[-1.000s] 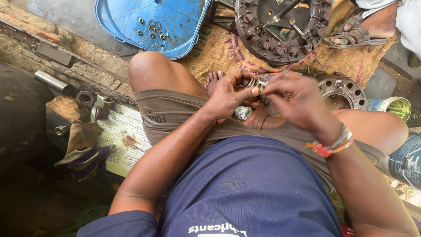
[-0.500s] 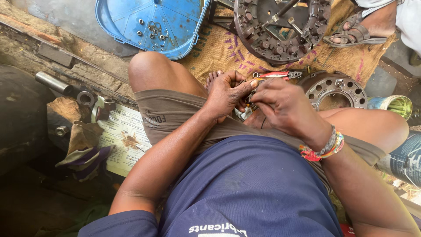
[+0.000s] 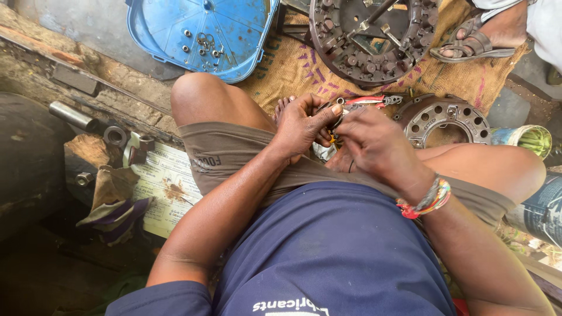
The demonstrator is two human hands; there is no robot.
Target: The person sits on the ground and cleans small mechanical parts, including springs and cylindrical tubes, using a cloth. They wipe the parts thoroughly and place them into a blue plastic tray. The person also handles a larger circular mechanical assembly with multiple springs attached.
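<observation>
Together, left hand [image 3: 301, 126] and right hand [image 3: 374, 140] pinch a small metal part [image 3: 335, 120] with pressed fingers, red-handled pliers [image 3: 366, 100] just beyond.

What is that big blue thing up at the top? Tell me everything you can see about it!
The blue tray is a wide, shallow dish with a raised rim and rounded corners. It looks like painted metal or plastic, scuffed and dusty. It lies flat on the grey ground, its right edge meeting the brown sack cloth, just beyond the person's knee. Small silvery nuts and rings lie scattered inside it. No hand touches it, and its top runs out of the picture.
</observation>
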